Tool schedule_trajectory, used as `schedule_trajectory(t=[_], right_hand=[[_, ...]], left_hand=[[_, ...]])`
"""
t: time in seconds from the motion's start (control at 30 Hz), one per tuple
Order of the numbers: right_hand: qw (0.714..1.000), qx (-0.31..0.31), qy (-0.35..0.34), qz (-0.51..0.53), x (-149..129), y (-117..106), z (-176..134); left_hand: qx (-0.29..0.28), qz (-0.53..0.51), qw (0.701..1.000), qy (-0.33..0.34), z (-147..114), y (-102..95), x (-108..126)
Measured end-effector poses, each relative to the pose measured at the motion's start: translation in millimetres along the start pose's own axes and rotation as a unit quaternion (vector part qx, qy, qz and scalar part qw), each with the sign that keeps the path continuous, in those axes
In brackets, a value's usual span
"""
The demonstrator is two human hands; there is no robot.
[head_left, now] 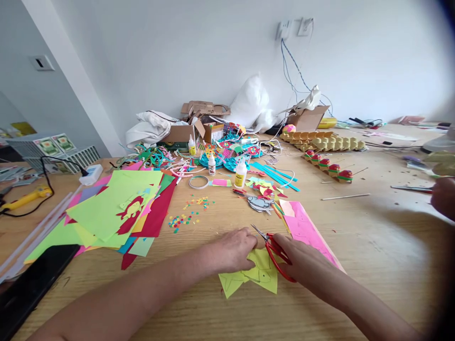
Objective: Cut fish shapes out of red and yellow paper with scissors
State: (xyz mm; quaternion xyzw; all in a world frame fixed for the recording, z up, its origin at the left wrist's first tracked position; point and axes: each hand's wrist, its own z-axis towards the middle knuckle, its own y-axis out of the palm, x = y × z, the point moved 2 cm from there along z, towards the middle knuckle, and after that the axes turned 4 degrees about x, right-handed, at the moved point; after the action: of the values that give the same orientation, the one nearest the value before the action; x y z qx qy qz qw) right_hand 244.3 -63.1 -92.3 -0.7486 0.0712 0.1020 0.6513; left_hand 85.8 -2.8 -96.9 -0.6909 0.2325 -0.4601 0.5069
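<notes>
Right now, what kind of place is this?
Probably a craft room or workshop: there's a pile of bright paper, what looks like a glue bottle, and red scissors in the person's right hand.

No writing can be read: beyond the fingers [251, 240] of the left hand [232, 248], the yellow label [240, 181] on the white bottle [241, 166] and the smaller bottle's [212, 165] print are too small.
</notes>
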Motion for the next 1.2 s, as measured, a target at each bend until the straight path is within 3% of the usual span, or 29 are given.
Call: schedule_trajectory(t=[0.27,0.4,0.47,0.63,0.73,0.8,0.93,1.07,1.2], right_hand=[[0.998,0.017,0.003,0.056,4,1,5],[0.993,0.042,0.012,0.107,8,-9,9],[0.987,0.062,0.011,0.146,7,-17,13],[0.977,0.066,-0.017,0.2,-8,-33,20],[0.971,0.058,0.013,0.231,-13,-34,18],[0.974,0.038,0.03,0.22,-16,-29,13],[0.992,-0.003,-0.01,0.126,-27,-8,5],[0.995,0.009,-0.054,0.079,-29,12,7],[0.994,0.008,-0.068,0.08,-17,14,7]], left_hand=[[0.034,0.011,0.999,-0.01,1,8.4,-8],[0.094,-0.077,0.992,-0.018,1,-7.0,-9],[0.122,-0.167,0.978,-0.032,1,-18.5,-7],[0.182,-0.351,0.91,-0.127,-1,-37.1,-14],[0.244,-0.385,0.879,-0.137,-8,-50.6,-31],[0.32,-0.39,0.851,-0.143,-17,-65.4,-47],[0.416,-0.399,0.806,-0.133,-34,-91.8,-68],[0.435,-0.41,0.792,-0.128,-41,-96.4,-70],[0.442,-0.401,0.794,-0.115,-40,-91.8,-64]])
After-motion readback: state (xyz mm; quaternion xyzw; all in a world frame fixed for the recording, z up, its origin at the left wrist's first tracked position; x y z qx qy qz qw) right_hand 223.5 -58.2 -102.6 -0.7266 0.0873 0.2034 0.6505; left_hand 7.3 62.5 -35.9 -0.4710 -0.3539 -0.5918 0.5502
